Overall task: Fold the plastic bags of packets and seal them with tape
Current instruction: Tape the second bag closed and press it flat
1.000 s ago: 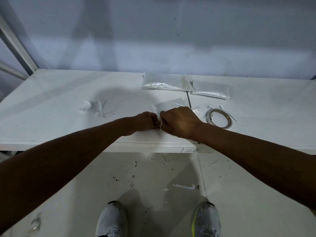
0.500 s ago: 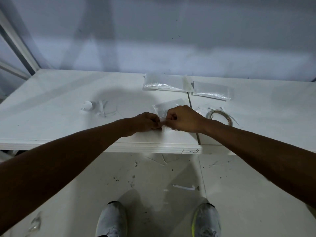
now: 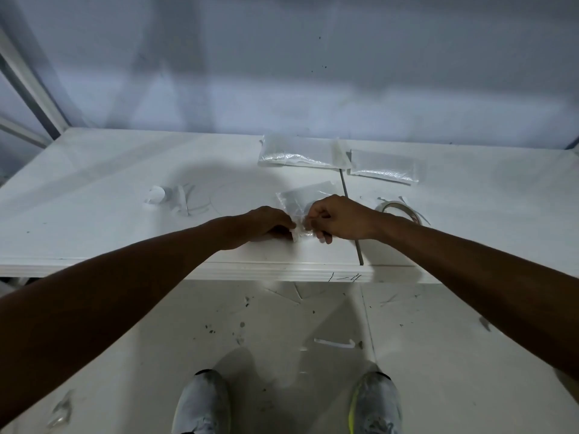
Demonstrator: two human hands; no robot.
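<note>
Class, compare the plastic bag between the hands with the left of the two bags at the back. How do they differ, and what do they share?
The near bag is pinched by the left hand and right hand; the back bag lies untouched. The near bag sits near the front edge; the back bag lies by the wall. The back bag looks longer than the near bag. Both are clear plastic on the table.

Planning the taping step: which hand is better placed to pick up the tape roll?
Probably the right hand: the tape roll lies just beside its wrist, while the left hand pinches the bag from the far side.
</note>
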